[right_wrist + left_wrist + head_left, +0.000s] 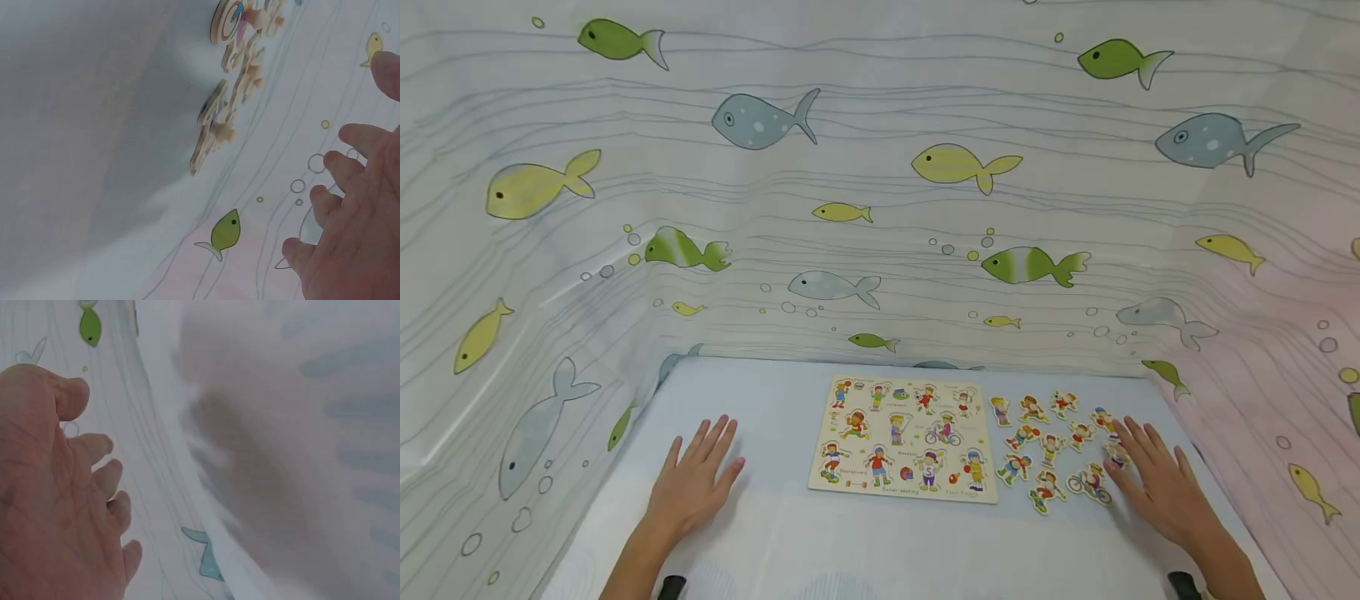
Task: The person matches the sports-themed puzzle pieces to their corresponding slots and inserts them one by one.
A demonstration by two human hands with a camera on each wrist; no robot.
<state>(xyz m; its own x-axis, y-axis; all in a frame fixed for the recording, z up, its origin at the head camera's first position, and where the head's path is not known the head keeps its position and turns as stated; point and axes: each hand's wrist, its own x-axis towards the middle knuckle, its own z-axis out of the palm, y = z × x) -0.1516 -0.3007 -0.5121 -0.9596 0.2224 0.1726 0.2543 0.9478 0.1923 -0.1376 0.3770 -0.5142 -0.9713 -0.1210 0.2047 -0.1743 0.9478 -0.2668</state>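
Note:
A wooden puzzle board (887,492) printed with children at sports lies flat near the middle of the table. To its right is a loose cluster of puzzle pieces (1049,450), shaped like sporty children. Left of the board, my left hand (692,483) is held palm down with its fingers spread, apart from the board and holding nothing. My right hand (1161,483) is spread palm down at the right edge of the cluster and partly covers a piece in the head view. Nothing is in its grasp; the cyclist piece (1090,482) lies close to its thumb.
A pale cloth (760,542) covers the table. Behind it and at both sides hangs a curtain (880,242) printed with fish and wavy lines. Dark wrist straps (672,587) show at the bottom of the head view.

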